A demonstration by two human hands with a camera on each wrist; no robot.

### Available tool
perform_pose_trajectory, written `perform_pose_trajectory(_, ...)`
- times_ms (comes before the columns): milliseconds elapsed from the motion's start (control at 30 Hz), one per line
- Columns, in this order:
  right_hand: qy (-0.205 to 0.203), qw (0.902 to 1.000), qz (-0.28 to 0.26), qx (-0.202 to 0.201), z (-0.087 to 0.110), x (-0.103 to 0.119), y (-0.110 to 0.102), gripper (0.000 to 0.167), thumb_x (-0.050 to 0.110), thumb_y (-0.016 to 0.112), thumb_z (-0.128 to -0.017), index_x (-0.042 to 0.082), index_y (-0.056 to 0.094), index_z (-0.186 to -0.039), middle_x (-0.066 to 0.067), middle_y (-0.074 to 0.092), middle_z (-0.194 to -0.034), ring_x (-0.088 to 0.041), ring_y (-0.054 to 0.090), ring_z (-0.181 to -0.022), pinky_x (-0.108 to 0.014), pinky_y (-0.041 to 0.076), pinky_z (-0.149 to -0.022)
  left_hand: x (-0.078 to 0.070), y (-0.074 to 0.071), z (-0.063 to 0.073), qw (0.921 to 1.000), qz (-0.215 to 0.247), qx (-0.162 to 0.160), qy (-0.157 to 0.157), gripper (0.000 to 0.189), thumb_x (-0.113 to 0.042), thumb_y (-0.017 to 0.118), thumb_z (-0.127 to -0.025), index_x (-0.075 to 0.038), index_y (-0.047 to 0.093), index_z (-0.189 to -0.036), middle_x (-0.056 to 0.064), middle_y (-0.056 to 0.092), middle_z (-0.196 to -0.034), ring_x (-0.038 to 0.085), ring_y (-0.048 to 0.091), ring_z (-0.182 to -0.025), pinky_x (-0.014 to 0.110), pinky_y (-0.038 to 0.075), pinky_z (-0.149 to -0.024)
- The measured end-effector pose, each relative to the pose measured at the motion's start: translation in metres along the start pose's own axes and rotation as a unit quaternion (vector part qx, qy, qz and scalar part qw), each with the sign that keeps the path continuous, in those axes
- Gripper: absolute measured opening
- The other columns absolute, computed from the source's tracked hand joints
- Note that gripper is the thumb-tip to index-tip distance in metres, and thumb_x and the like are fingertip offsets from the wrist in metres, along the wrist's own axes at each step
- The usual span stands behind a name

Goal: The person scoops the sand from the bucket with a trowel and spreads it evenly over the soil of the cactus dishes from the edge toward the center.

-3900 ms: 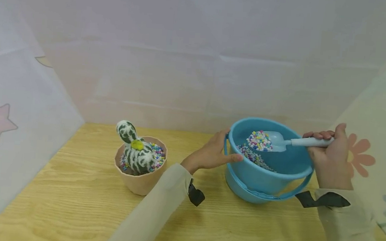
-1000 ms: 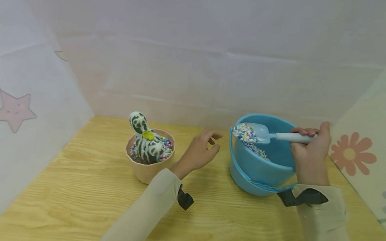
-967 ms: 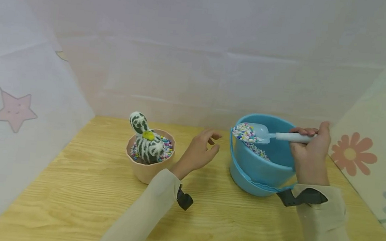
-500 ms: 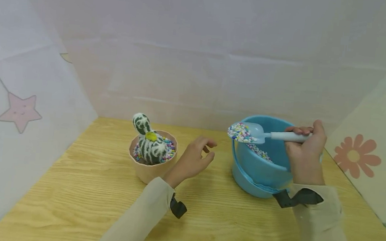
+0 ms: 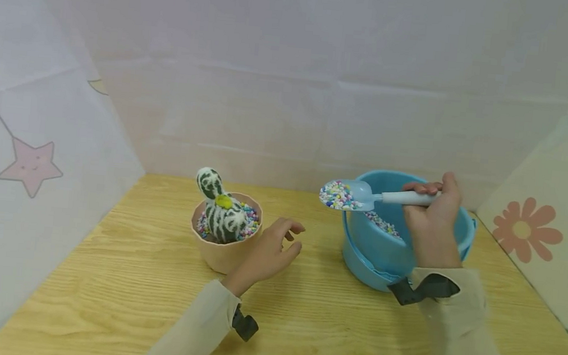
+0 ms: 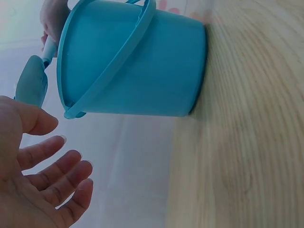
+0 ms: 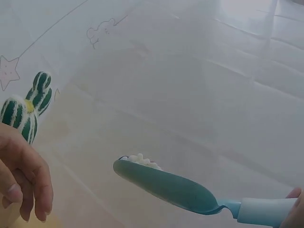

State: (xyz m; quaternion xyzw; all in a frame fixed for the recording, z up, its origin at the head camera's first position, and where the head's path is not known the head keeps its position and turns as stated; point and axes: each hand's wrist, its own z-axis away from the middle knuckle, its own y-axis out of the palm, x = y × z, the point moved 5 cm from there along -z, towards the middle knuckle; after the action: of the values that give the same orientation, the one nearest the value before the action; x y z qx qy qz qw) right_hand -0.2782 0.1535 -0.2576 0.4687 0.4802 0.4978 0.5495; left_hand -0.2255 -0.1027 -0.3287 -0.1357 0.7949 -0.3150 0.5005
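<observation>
My right hand (image 5: 430, 213) grips the white handle of a light-blue toy shovel (image 5: 363, 194). Its scoop carries a heap of multicoloured pebbles (image 5: 338, 195) and hangs level past the left rim of a blue bucket (image 5: 384, 254). More pebbles lie inside the bucket. Free of any object, my left hand (image 5: 270, 249) has loosely bent fingers and hovers just right of a peach pot (image 5: 221, 256). In that pot stands a fuzzy green-and-white striped cactus (image 5: 224, 220) with a yellow flower, and pebbles surround its base. From the right wrist view, the shovel (image 7: 166, 187) appears side-on.
Everything stands on a wooden table (image 5: 102, 285). White cloth walls (image 5: 269, 114) with printed stars and flowers close in the back and sides. The bucket's handle (image 6: 118, 59) hangs down its side in the left wrist view.
Earlier my left hand held the bucket's rim; it has let go and moved left toward the pot. My right hand has carried the loaded shovel leftward out over the bucket's edge.
</observation>
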Motion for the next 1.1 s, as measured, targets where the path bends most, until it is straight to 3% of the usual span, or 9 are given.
perform_pose_trajectory(200,0.008,0.9999,0.009,-0.007,-0.001,-0.012,-0.001,0.047,0.028,0.052,-0.099,0.004,0.037,-0.062,-0.010,0.036,-0.052,-0.025,0.033,-0.043,-0.034,0.031,-0.053,0.010,-0.006,0.017,0.9999,0.001,-0.015,0.000,0.026,-0.011,0.054,-0.095,-0.005,0.056,-0.120,0.013,0.057,-0.116,0.029,0.056,-0.100,0.043,0.050,-0.080)
perform_pose_trajectory(300,0.018,0.9997,0.010,-0.014,-0.002,-0.020,-0.004,0.045,0.028,0.054,-0.098,0.005,0.037,-0.063,-0.009,0.036,-0.052,-0.025,0.033,-0.043,-0.034,0.031,-0.053,0.013,-0.011,0.025,0.9995,-0.010,-0.029,0.000,0.024,-0.009,0.055,-0.094,-0.006,0.057,-0.117,0.011,0.058,-0.113,0.025,0.058,-0.098,0.041,0.051,-0.078)
perform_pose_trajectory(467,0.019,0.9993,0.027,-0.019,-0.003,-0.031,-0.008,0.045,0.028,0.052,-0.099,0.006,0.037,-0.063,-0.009,0.036,-0.051,-0.024,0.033,-0.044,-0.033,0.031,-0.055,0.018,-0.015,0.039,0.9996,-0.014,-0.022,-0.007,0.025,-0.008,0.058,-0.092,-0.005,0.057,-0.117,0.010,0.059,-0.112,0.022,0.058,-0.097,0.036,0.050,-0.081)
perform_pose_trajectory(867,0.028,0.9970,0.069,-0.021,0.002,-0.064,-0.008,0.046,0.031,0.050,-0.099,0.007,0.035,-0.063,-0.008,0.037,-0.048,-0.021,0.034,-0.043,-0.030,0.032,-0.055,0.021,-0.033,0.066,0.9996,-0.005,-0.028,0.004,0.026,-0.006,0.059,-0.091,-0.005,0.056,-0.117,0.009,0.060,-0.109,0.022,0.058,-0.097,0.040,0.051,-0.084)
perform_pose_trajectory(967,0.025,0.9966,0.078,-0.009,0.002,-0.072,-0.005,0.046,0.031,0.049,-0.099,0.007,0.036,-0.063,-0.007,0.037,-0.049,-0.021,0.035,-0.043,-0.030,0.032,-0.055,0.020,-0.038,0.072,0.9996,-0.005,-0.025,0.013,0.027,-0.008,0.058,-0.093,-0.005,0.055,-0.120,0.010,0.059,-0.111,0.024,0.057,-0.099,0.036,0.051,-0.080)
perform_pose_trajectory(1100,0.020,0.9954,0.093,-0.017,0.003,-0.081,-0.005,0.047,0.031,0.050,-0.099,0.007,0.035,-0.062,-0.006,0.036,-0.049,-0.020,0.034,-0.042,-0.029,0.031,-0.055,0.021,-0.045,0.080,0.9997,-0.003,-0.024,0.003,0.028,-0.010,0.058,-0.094,-0.005,0.055,-0.122,0.008,0.059,-0.111,0.024,0.056,-0.100,0.028,0.050,-0.076)
